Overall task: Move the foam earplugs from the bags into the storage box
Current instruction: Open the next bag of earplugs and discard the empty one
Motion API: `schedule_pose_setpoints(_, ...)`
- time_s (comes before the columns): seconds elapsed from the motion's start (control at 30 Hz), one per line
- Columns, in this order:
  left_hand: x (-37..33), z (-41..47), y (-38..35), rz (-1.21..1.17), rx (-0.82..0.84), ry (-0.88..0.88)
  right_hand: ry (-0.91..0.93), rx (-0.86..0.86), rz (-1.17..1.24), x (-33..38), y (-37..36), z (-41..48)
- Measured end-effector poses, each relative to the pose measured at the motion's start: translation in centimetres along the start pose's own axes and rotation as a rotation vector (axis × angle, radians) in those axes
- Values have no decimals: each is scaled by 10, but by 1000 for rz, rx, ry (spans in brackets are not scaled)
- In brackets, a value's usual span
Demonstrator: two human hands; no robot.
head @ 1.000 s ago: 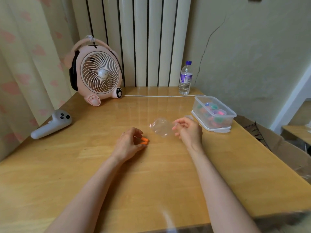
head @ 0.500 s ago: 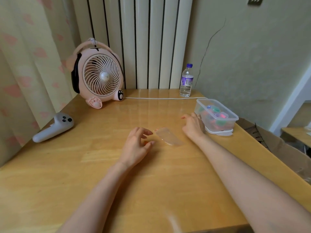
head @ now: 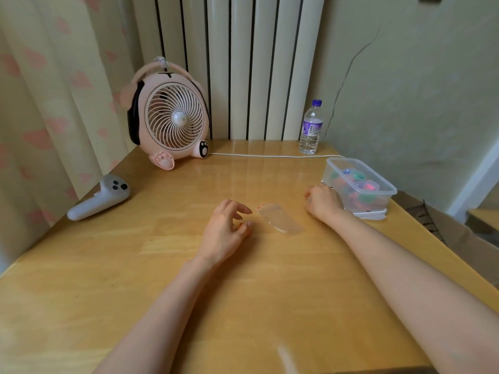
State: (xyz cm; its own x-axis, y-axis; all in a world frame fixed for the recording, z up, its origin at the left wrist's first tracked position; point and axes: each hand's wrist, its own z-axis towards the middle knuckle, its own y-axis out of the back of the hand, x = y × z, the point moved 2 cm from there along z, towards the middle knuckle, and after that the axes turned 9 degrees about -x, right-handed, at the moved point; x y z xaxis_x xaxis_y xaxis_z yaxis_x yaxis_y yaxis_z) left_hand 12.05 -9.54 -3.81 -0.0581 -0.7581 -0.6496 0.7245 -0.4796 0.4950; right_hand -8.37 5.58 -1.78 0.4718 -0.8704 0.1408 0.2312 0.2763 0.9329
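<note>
Near the middle of the table (head: 108, 279) your left hand (head: 225, 230) rests palm-down with fingers loosely curled, something orange just peeking at the fingertips, can't tell if it's gripped; at its 3 o'clock a clear flat bag (head: 280, 218) lies on the wood, touching neither hand; your right hand (head: 324, 202) sits further at 3 o'clock, curled, pressed against the near wall of the storage box (head: 388, 188), whether it holds anything I can't tell; colourful earplugs (head: 356, 175) show inside the box; pink fan (head: 172, 120) at 11 o'clock, water bottle (head: 310, 128) at 1, white controller (head: 100, 198) at 9.
</note>
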Motion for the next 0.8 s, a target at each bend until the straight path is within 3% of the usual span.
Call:
schedule_pose_setpoints(0.13,0,0,1,-22,-17,-16,-18,-104,454,30,34,-28)
schedule_pose_setpoints(0.23,-4,0,2,-172,-33,26,-58,50,1006,64,52,-64)
schedule_pose_setpoints(0.3,-7,0,3,-297,-9,54,-99,137,1209,80,51,-82)
schedule_pose_setpoints(0.5,-9,-5,0,-157,7,-207,-239,160,1339,97,25,-104)
schedule_pose_setpoints(0.8,-2,-7,0,100,6,-189,-232,57,1363,93,21,-112)
